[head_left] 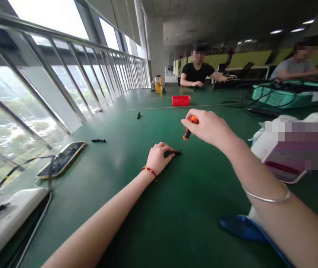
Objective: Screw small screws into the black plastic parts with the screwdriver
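Note:
My right hand (pixel 207 126) grips an orange and black screwdriver (pixel 187 134) by its handle, the shaft slanting down to the left. Its tip meets the right end of a small black part (pixel 177 152) lying on the green table (pixel 136 208). My left hand (pixel 159 158) is closed on the other end of that part, pressing it to the table with the fingers. What kind of part it is cannot be made out, and its left end is partly hidden by the fingers. Two more small black pieces, one nearer (pixel 99 140) and one farther (pixel 139 115), lie to the left.
A phone (pixel 62 160) and cables lie at left, beside a white box-like object (pixel 16 212). A red bin (pixel 181 100) and a jar (pixel 158 84) stand farther back. At right are a tissue pack (pixel 284 149) and a teal basket (pixel 276 96). Two people sit beyond.

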Tool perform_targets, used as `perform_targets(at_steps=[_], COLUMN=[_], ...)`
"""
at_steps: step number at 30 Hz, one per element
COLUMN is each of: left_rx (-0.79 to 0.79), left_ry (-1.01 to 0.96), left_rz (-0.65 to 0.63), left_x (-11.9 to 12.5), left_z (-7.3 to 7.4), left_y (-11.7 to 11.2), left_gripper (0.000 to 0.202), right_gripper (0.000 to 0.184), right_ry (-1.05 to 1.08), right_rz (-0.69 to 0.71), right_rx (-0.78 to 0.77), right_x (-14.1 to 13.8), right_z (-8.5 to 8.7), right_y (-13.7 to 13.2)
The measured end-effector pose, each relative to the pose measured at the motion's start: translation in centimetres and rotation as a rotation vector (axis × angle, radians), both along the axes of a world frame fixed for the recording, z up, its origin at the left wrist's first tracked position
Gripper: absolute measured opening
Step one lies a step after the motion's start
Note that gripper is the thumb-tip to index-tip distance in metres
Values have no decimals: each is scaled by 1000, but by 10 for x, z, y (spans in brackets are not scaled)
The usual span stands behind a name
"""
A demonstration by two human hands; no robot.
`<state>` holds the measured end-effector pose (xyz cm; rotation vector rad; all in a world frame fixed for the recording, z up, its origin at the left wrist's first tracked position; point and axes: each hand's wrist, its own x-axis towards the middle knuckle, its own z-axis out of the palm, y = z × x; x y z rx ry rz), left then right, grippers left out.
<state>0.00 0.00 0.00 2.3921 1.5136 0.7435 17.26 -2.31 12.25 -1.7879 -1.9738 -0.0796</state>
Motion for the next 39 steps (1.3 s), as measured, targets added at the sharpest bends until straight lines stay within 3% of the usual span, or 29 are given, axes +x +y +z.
perform_targets(at_steps=[6,11,14,18,23,27,31,39], left_rx=[11,32,38,42,45,47,48,44], left_ry=[2,5,13,22,28,32,37,39], left_rz=[1,-3,-4,-4,-4,-3,-7,-5], left_x=[2,3,3,3,3,3,3,3], left_z=[1,1,0,0,0,0,0,0], left_y=[-2,-2,-2,-2,-2,-2,-2,-2], left_gripper=[17,16,16,15,16,16,16,16], right_gripper=[22,25,39,24,25,39,24,35], right_ry=[7,31,25,30,7,-18,10,-29], right_rz=[30,36,31,36,-12,-13,-4,-54], right_rx=[31,12,-10,20,-8,-29,14,5], right_x=[1,2,4,4,2,4,3,4], right_z=[0,0,1,2,2,2,2,0], right_y=[-1,0,-1,-1,-1,-3,-2,-3])
